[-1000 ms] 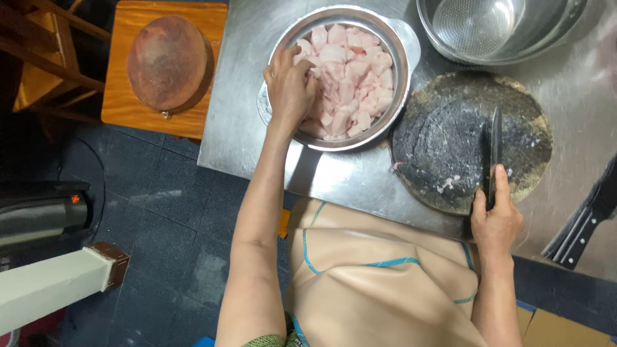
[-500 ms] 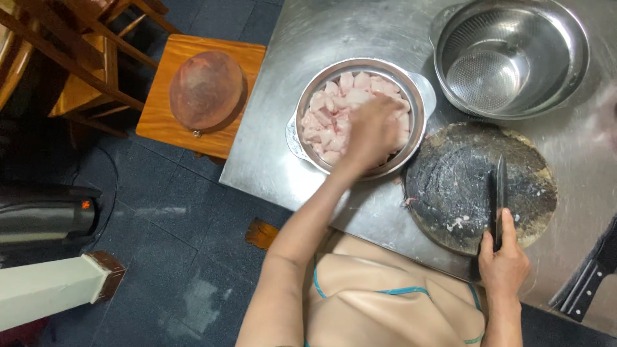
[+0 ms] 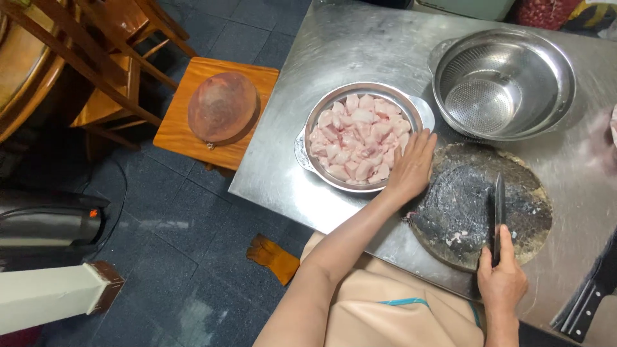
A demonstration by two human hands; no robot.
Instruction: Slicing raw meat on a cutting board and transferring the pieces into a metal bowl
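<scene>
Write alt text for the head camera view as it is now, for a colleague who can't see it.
Seen from above, a person's left hand rests against the rim of a metal bowl of pale raw meat pieces, while the right hand holds a knife flat on a round dark chopping block. An empty metal colander sits behind on the steel table.

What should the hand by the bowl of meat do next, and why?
Probably lift one pink piece from the bowl of meat onto the round board. The left hand rests at the bowl's rim, empty, the board is bare, and the right hand holds the knife edge-down on it.
</scene>
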